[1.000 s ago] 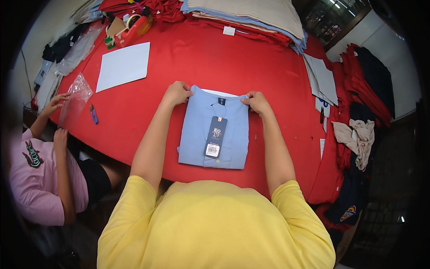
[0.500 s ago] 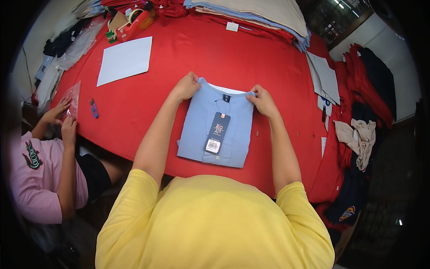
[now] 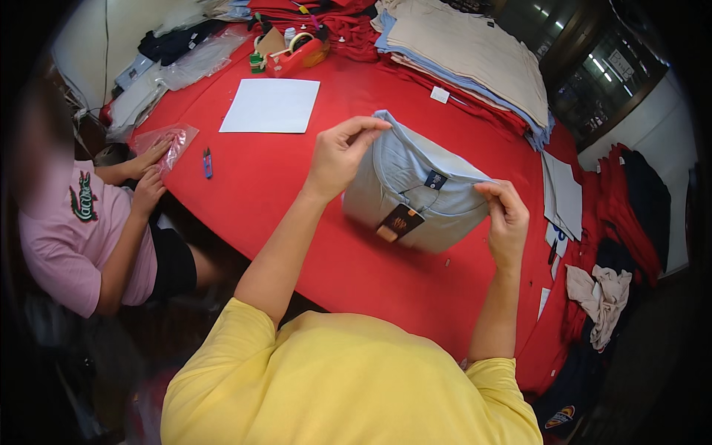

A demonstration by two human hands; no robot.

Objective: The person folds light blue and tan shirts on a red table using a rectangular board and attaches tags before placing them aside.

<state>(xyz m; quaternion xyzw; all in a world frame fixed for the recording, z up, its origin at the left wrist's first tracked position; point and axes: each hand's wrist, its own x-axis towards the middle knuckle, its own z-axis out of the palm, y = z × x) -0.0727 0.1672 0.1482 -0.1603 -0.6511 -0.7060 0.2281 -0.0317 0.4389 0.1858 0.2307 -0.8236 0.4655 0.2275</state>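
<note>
A folded light blue shirt hangs tilted above the red table, pinched at its two upper corners. My left hand grips the left shoulder corner between thumb and fingers. The right shoulder corner is held in my right hand, fingers pressed together. A dark hang tag dangles by a string from the neckline, below a small navy neck label. The shirt's lower edge looks blurred by motion, and its back side is hidden.
On the red-covered table lie a white sheet, blue thread snips and a red tape dispenser. Folded beige garments are stacked at the back. At left, a person in pink handles a clear plastic bag.
Both hands have lifted the shirt off the table and tilted it, its top edge raised. The hang tag has swung foreshortened. The whole view has shifted, so the table stands more to the right.
</note>
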